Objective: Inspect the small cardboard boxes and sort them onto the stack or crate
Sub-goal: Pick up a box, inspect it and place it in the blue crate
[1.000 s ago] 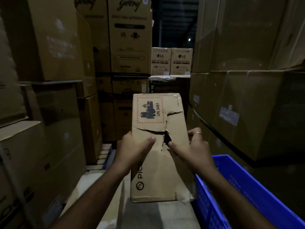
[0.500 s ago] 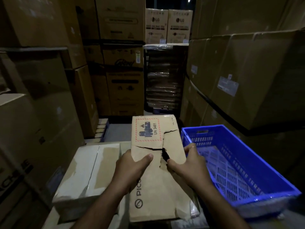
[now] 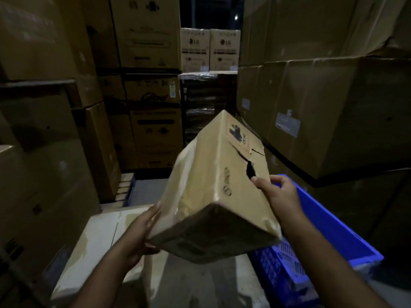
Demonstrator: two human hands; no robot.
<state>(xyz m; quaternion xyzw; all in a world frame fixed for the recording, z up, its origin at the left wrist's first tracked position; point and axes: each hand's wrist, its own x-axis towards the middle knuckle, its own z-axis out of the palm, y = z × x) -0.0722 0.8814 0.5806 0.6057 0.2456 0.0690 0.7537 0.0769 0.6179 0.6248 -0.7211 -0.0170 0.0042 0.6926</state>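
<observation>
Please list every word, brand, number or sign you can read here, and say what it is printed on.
"LG": left white carton at the back.
"LG": right white carton beside it.
Red-bordered hazard label on the held box: blurred, unreadable.
Dark lettering along the held box: blurred.
Print on the tall brown cartons: too dim.
White sticker at right: too small.

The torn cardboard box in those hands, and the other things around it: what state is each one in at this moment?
Small brown cardboard box: held up, tilted, top face torn open with a dark hole.
Left hand: supports the box's lower left side.
Right hand: grips the box's right edge beside the hole.
Blue plastic crate: open-topped, at the right; contents unclear.
Pale flat cardboard box: lying closed, lower left.
</observation>
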